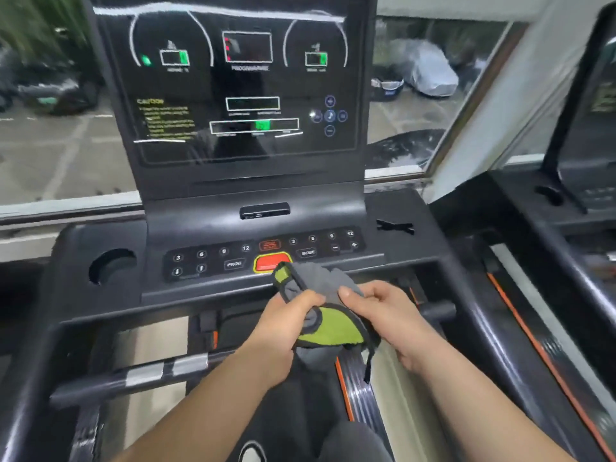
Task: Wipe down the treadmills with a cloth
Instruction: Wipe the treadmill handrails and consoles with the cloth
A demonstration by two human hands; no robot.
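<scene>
Grey-and-lime microfibre cloth: gripped by left hand and right hand. Advice: fold flat before wiping black treadmill console.

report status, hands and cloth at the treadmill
The left hand and right hand both grip the cloth. Cloth bunched, held at the front edge of the button panel, not yet spread on it. Nothing between cloth and panel.

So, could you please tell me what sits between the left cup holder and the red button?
In the head view, a keypad lies there: number keys, two arrow keys and PROG.
</scene>
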